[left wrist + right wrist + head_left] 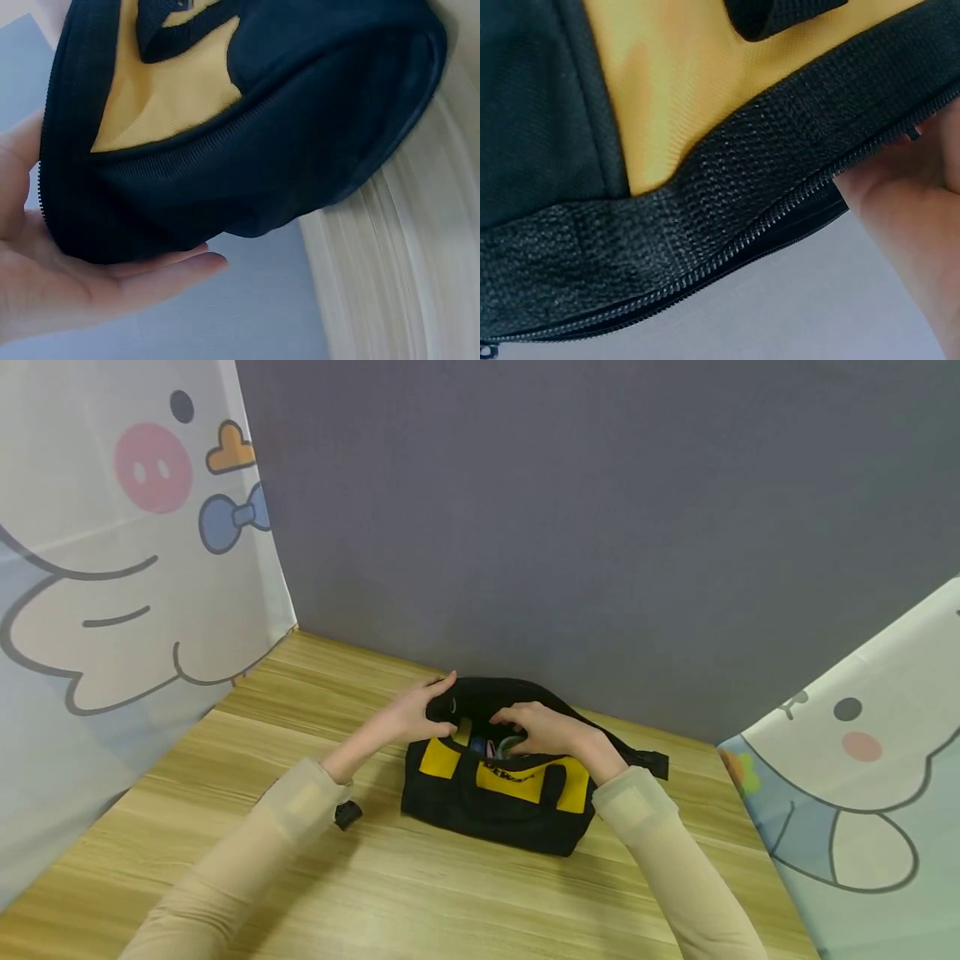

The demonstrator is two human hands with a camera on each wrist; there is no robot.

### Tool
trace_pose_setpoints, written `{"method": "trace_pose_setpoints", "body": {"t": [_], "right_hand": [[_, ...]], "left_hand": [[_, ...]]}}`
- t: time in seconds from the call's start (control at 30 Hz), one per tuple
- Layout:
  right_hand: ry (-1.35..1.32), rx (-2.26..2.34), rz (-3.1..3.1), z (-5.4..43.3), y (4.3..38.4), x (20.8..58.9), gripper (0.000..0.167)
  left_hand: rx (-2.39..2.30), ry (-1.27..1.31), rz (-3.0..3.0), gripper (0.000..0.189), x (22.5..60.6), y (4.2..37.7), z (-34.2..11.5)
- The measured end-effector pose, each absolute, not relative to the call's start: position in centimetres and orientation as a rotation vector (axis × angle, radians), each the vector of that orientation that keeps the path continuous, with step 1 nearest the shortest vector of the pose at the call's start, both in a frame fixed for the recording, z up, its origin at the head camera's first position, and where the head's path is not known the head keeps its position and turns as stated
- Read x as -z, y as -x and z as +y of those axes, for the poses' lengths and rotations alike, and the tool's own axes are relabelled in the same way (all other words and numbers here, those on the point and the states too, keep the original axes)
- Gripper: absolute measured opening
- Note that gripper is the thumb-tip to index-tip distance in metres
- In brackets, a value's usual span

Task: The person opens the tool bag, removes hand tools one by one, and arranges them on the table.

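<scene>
In the head view I have the black-and-yellow bag [495,825] on the wood-grain table [405,902], its long axis running left to right, right end slightly nearer me. What matters most, I judge, is its mouth, gaping between my 2 hands. My left hand [412,714] is at the left end, thumb and fingers spread; my right hand [546,729] bends over the opening, nearer the pale, curved item [506,746] inside, close by its thumb.

In the left wrist view, the left fingers lie straight along the bag's rounded, soft black end, unclenched. The yellow panel [169,97] looks like smooth woven cloth.

In the right wrist view, I see coarse ribbed edging, a webbing handle [802,11] and a toothed zip [731,249]. My right fingertips are hidden past it; I cannot tell whether they grasp anything.
</scene>
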State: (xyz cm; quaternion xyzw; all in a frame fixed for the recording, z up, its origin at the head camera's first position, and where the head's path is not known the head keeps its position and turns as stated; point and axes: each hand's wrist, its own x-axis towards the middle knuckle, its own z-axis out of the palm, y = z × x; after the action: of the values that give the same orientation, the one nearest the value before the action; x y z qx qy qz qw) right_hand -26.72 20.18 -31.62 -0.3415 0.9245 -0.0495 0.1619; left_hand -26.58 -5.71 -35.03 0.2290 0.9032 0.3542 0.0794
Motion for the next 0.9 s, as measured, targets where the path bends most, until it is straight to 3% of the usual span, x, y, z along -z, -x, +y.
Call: {"method": "trace_pose_setpoints", "body": {"t": [0.37,0.9], "right_hand": [[0.746,-0.003,2.57,18.5,27.7,32.9,0.062],[0.482,-0.176,2.559,18.1,29.3,36.0,0.068]], "left_hand": [[-1.038,-0.66,2.648,0.113,36.2,26.2,-4.8],[-1.034,-0.649,2.675,0.118,36.8,25.3,-3.9]]}}
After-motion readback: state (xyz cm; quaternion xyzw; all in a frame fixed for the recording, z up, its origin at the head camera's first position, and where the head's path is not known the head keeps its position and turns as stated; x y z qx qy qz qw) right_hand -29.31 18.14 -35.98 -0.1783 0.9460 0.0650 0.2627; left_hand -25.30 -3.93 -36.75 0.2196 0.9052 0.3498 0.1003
